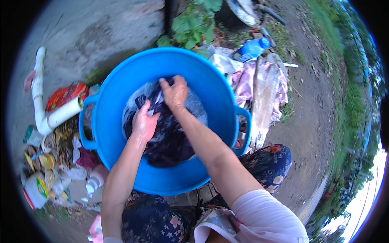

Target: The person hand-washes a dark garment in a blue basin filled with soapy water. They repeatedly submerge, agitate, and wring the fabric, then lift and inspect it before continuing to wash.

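A big blue plastic tub [109,81] with two side handles stands in front of my knees. Sudsy water [194,109] lies in its bottom, and a dark wet garment [164,150] is bunched up in it. My left hand [146,123] is closed on a fold of the garment near the middle of the tub. Farther off and a little to the right, my right hand [175,93] grips another part of the same cloth, fingers curled round it. The two hands are a short way apart, with dark and whitish cloth between them.
On the left are a white plastic pipe [60,115], a red packet [67,96] and littered bottles, among them a white jug [36,190]. At right, a wooden plank [265,93] lies by pink satin cloth [244,83] and a blue bottle [252,49]. A concrete wall rises behind.
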A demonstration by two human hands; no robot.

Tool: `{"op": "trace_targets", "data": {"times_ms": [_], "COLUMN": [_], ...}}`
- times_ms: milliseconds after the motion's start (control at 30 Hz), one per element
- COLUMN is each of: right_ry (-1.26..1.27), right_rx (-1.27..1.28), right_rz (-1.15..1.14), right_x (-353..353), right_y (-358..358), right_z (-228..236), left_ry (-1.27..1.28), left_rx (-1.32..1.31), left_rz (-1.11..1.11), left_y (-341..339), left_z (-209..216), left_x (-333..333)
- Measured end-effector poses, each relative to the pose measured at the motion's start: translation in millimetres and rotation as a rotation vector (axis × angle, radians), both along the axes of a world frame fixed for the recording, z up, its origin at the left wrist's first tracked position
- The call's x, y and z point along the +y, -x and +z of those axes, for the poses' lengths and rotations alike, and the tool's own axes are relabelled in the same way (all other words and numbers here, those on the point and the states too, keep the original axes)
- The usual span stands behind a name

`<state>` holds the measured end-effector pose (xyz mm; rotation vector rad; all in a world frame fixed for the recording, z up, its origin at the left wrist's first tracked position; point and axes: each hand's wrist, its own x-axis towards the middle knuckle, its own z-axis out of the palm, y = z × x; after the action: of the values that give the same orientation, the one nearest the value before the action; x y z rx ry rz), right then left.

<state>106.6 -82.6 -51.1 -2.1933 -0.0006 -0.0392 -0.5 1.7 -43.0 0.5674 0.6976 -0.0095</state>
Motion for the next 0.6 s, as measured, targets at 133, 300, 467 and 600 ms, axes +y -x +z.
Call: {"op": "trace_targets", "data": {"times_ms": [133, 300, 467, 600], "right_ry": [-0.02, -0.262, -0.292, -0.266], "right_rx": [0.248, 0.011, 0.134, 0.042], "right_rz": [0.216, 0.408, -0.047, 0.149], "right_x": [-2.9, 20.9, -7.0, 12.2], "right_y": [41.8, 113.9, 3.0, 57.4], "right_z": [-24.1, 36.5, -1.1, 27.3], "left_ry": [0.077, 0.524, 0.137, 0.162], "left_rx": [0.175, -0.65, 0.011, 0.12], "left_rz": [-0.004, -0.375, 0.01, 0.007], "left_y": [-20.3, 7.3, -0.6, -11.4], "left_z": [27.0, -42.4, 17.5, -13.2], "left_x": [2.3, 40.3, -21.9, 2.4]}}
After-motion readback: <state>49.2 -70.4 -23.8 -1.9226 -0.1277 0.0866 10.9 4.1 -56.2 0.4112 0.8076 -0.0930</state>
